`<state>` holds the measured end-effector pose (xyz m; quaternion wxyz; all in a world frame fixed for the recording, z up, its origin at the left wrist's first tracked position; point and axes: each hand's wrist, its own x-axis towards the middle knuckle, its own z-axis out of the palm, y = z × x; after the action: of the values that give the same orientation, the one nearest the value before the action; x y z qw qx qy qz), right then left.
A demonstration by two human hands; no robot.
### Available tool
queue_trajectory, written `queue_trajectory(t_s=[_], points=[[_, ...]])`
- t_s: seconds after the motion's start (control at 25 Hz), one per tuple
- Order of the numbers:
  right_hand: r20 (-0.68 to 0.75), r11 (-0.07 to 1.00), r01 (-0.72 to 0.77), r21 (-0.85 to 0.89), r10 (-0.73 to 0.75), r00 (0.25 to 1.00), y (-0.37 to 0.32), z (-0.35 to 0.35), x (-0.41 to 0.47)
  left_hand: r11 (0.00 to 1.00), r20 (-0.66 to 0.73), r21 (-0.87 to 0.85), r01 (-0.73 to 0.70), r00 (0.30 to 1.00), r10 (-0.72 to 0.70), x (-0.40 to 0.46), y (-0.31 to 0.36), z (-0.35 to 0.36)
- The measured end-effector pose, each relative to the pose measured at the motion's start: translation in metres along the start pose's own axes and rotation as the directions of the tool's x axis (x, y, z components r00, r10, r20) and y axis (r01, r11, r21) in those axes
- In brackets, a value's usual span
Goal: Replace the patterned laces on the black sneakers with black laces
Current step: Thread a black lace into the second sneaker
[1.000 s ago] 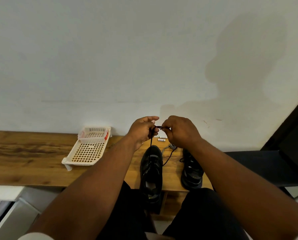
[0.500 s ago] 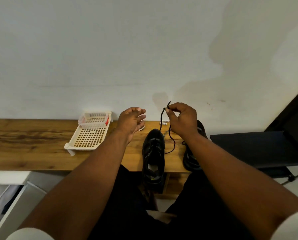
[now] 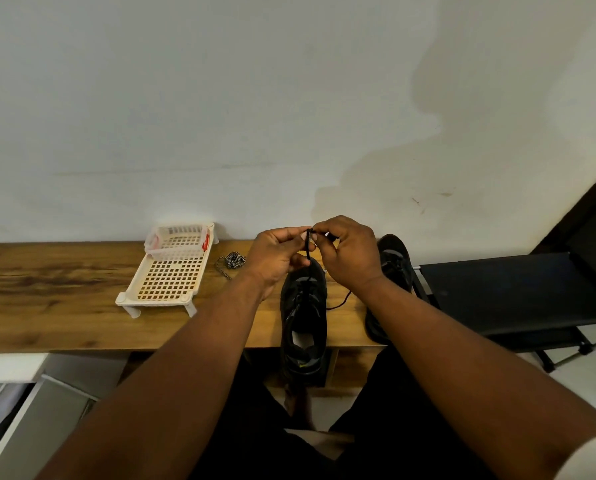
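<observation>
Two black sneakers stand on the wooden bench (image 3: 64, 306). The left sneaker (image 3: 303, 320) points at the wall, its heel over the front edge. The right sneaker (image 3: 392, 271) is partly hidden behind my right forearm. A black lace (image 3: 309, 244) rises taut from the left sneaker's front. My left hand (image 3: 277, 252) and my right hand (image 3: 347, 251) meet above the toe, both pinching the lace's upper end. A loop of the lace lies on the bench between the shoes. A coiled black-and-white patterned lace (image 3: 232, 260) lies left of my left hand.
A cream perforated plastic tray (image 3: 168, 275) on short legs sits on the bench to the left, against the white wall. A black low stand (image 3: 518, 296) adjoins the bench on the right. A grey drawer (image 3: 37, 420) is open at lower left.
My left hand, empty and apart half a second ago, has come back to the lace beside my right hand. The right hand has lowered slightly with the lace end.
</observation>
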<state>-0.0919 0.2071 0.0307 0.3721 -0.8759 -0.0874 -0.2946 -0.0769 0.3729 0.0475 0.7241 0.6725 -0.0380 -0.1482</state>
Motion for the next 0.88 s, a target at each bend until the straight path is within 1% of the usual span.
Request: queue_trajectory(t_s=[0.08, 0.16, 0.2, 0.24, 0.28, 0.32, 0.36, 0.4, 0.44, 0.48, 0.52, 0.56, 0.6, 0.64, 0.68, 0.72, 0.8, 0.84, 0.88], points=[[0.013, 1.000, 0.007, 0.021, -0.007, 1.000, -0.001, 0.002, 0.000, 0.999, -0.096, 0.014, -0.052, 0.994, 0.053, -0.001, -0.004, 0.006], [-0.001, 0.998, -0.020, 0.056, 0.020, 1.000, 0.000, 0.006, -0.002, 0.997, -0.236, -0.016, -0.074, 0.969, 0.068, -0.002, -0.008, 0.010], [-0.032, 0.990, -0.096, 0.101, 0.099, 0.995, 0.003, 0.006, -0.004, 0.994, -0.329, -0.071, -0.079, 0.943, 0.051, -0.001, -0.011, 0.009], [-0.070, 0.965, -0.206, 0.162, 0.219, 0.973, 0.008, 0.004, -0.006, 0.984, -0.416, -0.158, -0.087, 0.909, 0.014, 0.001, -0.013, 0.002], [-0.102, 0.924, -0.321, 0.209, 0.347, 0.932, 0.016, 0.000, -0.008, 0.955, -0.472, -0.279, -0.102, 0.881, -0.044, 0.002, -0.013, -0.009], [-0.120, 0.873, -0.428, 0.234, 0.462, 0.879, 0.028, -0.006, -0.011, 0.896, -0.494, -0.424, -0.134, 0.863, -0.105, 0.003, -0.013, -0.025], [-0.134, 0.825, -0.517, 0.228, 0.553, 0.823, 0.042, -0.014, -0.014, 0.798, -0.474, -0.578, -0.170, 0.866, -0.158, 0.004, -0.014, -0.045], [-0.139, 0.779, -0.593, 0.204, 0.623, 0.770, 0.059, -0.023, -0.018, 0.692, -0.426, -0.698, -0.187, 0.884, -0.190, 0.003, -0.016, -0.066], [-0.145, 0.741, -0.651, 0.165, 0.671, 0.728, 0.074, -0.033, -0.023, 0.654, -0.391, -0.736, -0.176, 0.899, -0.197, 0.000, -0.018, -0.087], [-0.147, 0.711, -0.693, 0.117, 0.703, 0.696, 0.087, -0.043, -0.027, 0.728, -0.397, -0.669, -0.151, 0.900, -0.178, -0.003, -0.022, -0.107], [-0.156, 0.696, -0.716, 0.047, 0.713, 0.683, 0.100, -0.053, -0.032, 0.881, -0.428, -0.463, -0.099, 0.895, -0.124, -0.006, -0.028, -0.125], [-0.157, 0.687, -0.726, -0.028, 0.714, 0.682, 0.110, -0.062, -0.037, 0.994, -0.467, -0.110, -0.021, 0.884, -0.033, -0.007, -0.036, -0.143], [-0.150, 0.686, -0.719, -0.111, 0.704, 0.695, 0.118, -0.071, -0.042, 0.957, -0.463, 0.283, 0.066, 0.883, 0.076, -0.011, -0.043, -0.160], [-0.137, 0.684, -0.706, -0.186, 0.693, 0.708, 0.124, -0.079, -0.047, 0.803, -0.417, 0.581, 0.133, 0.896, 0.153, -0.013, -0.051, -0.175], [-0.119, 0.677, -0.689, -0.259, 0.686, 0.718, 0.129, -0.085, -0.051, 0.641, -0.368, 0.746, 0.180, 0.914, 0.171, -0.016, -0.056, -0.186], [-0.098, 0.671, -0.666, -0.325, 0.676, 0.730, 0.133, -0.089, -0.056, 0.518, -0.325, 0.831, 0.203, 0.933, 0.157, -0.018, -0.061, -0.193], [-0.021, 0.656, -0.602, -0.455, 0.668, 0.744, 0.132, -0.091, -0.062, 0.337, -0.283, 0.906, 0.257, 0.959, 0.028, -0.018, -0.067, -0.191], [0.010, 0.647, -0.574, -0.501, 0.668, 0.744, 0.128, -0.087, -0.063, 0.222, -0.275, 0.935, 0.278, 0.960, -0.046, -0.017, -0.072, -0.184], [0.037, 0.652, -0.536, -0.536, 0.652, 0.757, 0.122, -0.081, -0.065, 0.100, -0.256, 0.960, 0.263, 0.963, -0.081, -0.015, -0.077, -0.174]])
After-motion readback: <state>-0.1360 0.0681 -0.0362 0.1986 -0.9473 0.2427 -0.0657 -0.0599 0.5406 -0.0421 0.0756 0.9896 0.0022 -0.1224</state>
